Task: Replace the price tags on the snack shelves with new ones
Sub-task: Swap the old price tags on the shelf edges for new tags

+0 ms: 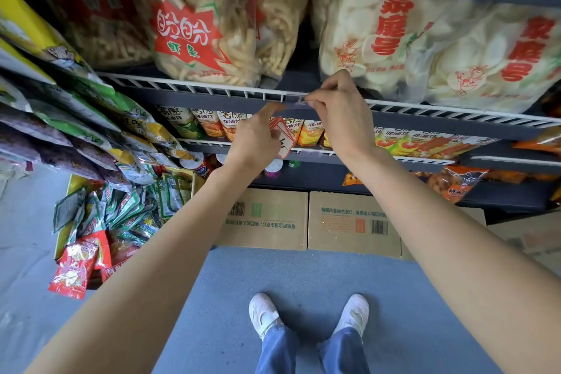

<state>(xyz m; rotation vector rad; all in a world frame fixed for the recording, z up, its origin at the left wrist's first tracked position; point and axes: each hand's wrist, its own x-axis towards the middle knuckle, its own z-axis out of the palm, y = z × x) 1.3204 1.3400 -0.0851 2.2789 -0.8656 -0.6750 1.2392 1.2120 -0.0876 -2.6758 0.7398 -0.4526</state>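
Both hands were raised to the front edge of the upper shelf (pixel 212 99), a dark rail topped by a white wire guard. The right hand (pixel 340 112) pinched a small pale tag strip (pixel 299 104) with curled fingertips, holding it against the rail; writing on it too blurred to read. The left hand (pixel 258 136) was just beside and slightly below the right, index finger extended so its tip touched the strip's left end. Its other fingers were curled round a small stack of red-bordered price tags (pixel 283 138) held in the palm, handwritten marks on the top one, not legible.

Above the right hand, on the shelf: clear bags of white prawn crackers (pixel 425 45) with red print. Above the left hand: bags of shrimp sticks (pixel 200 30) with a red starburst label. Below both hands, the next shelf down carried a row of potato chip boxes (pixel 309 132), partly hidden by the hands. Far left of the left hand, hanging green and yellow snack packets (pixel 76 106), and below them a bin of loose small packets (pixel 100 222). Under the forearms, two cardboard boxes (pixel 352 222) sat on the blue-grey floor (pixel 288 276), with white shoes (pixel 264 313) and jeans cuffs nearest the camera.
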